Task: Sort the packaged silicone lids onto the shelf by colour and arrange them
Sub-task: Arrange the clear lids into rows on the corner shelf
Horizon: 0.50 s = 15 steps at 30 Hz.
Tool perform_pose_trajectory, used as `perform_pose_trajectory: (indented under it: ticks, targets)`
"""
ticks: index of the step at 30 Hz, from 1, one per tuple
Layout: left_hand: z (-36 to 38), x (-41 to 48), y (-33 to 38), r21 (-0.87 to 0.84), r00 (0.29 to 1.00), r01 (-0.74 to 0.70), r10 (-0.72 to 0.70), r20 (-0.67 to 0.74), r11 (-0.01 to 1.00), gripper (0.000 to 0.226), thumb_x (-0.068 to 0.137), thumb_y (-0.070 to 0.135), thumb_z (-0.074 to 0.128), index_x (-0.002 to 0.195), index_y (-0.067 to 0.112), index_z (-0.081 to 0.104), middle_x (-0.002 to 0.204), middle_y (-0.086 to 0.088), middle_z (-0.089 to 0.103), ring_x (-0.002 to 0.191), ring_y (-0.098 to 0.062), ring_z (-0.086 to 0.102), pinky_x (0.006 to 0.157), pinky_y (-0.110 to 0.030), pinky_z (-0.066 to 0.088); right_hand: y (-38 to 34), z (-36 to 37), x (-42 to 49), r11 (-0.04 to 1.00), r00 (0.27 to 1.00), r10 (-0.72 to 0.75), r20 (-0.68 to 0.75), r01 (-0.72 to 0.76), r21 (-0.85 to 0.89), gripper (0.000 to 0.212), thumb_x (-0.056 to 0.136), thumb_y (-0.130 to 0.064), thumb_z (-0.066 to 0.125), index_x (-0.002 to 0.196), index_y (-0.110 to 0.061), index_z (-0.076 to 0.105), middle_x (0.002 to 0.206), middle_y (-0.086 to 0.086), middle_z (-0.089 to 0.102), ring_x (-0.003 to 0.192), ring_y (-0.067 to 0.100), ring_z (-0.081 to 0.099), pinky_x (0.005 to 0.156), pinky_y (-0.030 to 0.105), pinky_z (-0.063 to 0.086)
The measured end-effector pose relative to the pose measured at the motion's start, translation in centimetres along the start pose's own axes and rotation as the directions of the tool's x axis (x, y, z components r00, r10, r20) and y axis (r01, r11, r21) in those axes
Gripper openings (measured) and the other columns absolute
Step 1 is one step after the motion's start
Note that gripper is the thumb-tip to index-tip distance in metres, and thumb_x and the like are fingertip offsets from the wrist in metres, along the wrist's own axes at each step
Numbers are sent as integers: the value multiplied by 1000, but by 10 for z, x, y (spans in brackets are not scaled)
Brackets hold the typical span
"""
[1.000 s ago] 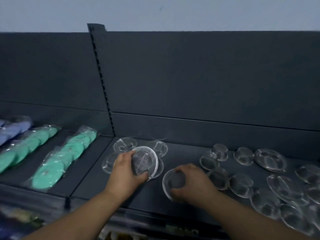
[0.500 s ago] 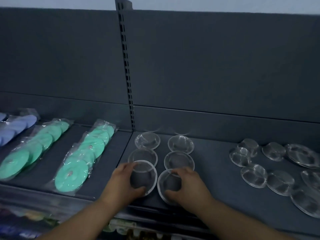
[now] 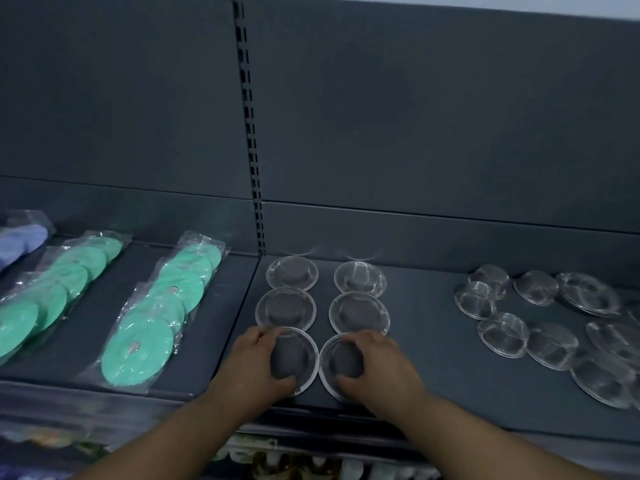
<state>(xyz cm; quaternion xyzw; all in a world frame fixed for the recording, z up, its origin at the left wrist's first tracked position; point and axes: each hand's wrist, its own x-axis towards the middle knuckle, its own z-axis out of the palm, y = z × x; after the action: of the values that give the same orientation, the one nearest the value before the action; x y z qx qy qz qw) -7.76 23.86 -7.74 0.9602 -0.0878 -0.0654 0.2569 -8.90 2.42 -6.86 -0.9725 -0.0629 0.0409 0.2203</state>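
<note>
On the dark grey metal shelf [image 3: 433, 375], right bay, near the slotted upright [image 3: 251, 133]: six clear round lids with meshed centres, laid flat in two columns of three.
- Front-left clear lid [image 3: 306, 355]: your left hand [image 3: 258, 367] grasps it, fingers on the far rim, thumb on the near rim.
- Front-right clear lid [image 3: 330, 362]: your right hand [image 3: 377, 365] grasps it the same way. The two front lids lie just beside each other at the shelf's front edge.
- Middle pair [image 3: 285, 310] and back pair [image 3: 292, 273]: untouched.
- Loose clear lids [image 3: 554, 327]: scattered to the right, some overlapping.
- Left bay: two overlapping rows of green round silicone lids in clear bags [image 3: 162, 306]; lilac bagged lids [image 3: 20, 240] at the far left.
</note>
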Motion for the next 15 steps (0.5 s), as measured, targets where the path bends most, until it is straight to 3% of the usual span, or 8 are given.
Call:
perform_pose_trajectory:
  ticks: [9, 15]
  targets:
    - [-5, 1, 2, 25, 996, 67, -68, 54, 997, 100, 56, 53, 50, 149, 22, 28, 142, 1, 31, 131, -17, 32, 109, -22, 28, 2, -1, 0, 1000, 1000, 0, 23, 1, -20, 61, 74, -40, 65, 131, -31, 48, 134, -10, 48, 124, 13, 43, 101, 20, 36]
    - [-3, 0, 7, 49, 993, 92, -95, 66, 995, 93, 74, 45, 63, 151, 19, 18, 148, -2, 24, 137, -21, 25, 112, -27, 26, 7, -3, -2, 999, 999, -18, 37, 17, 30, 59, 76, -35, 66, 132, -27, 49, 133, -7, 50, 123, 13, 45, 99, 16, 33]
